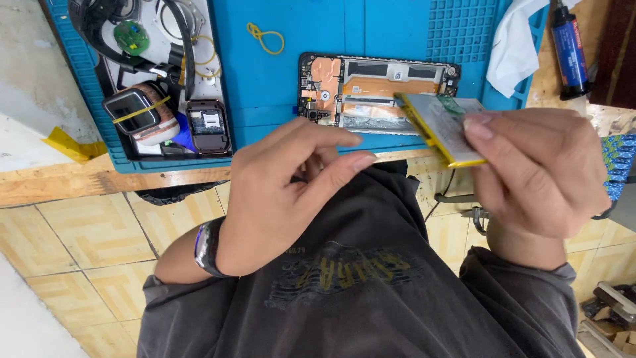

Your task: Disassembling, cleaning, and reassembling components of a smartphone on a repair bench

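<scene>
At three o'clock, your right hand pinches the flat silver, yellow-edged battery above the opened black phone on the blue mat; your left hand fingers curl empty. Keep the battery flat; avoid bending it.

Wood bench w/ blue mat; glue tube.

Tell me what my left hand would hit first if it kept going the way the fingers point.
Probably the flat battery held in the right hand: the left hand has its fingers aimed right and slightly up toward it. Depth is unclear, so it might pass under it instead.
</scene>
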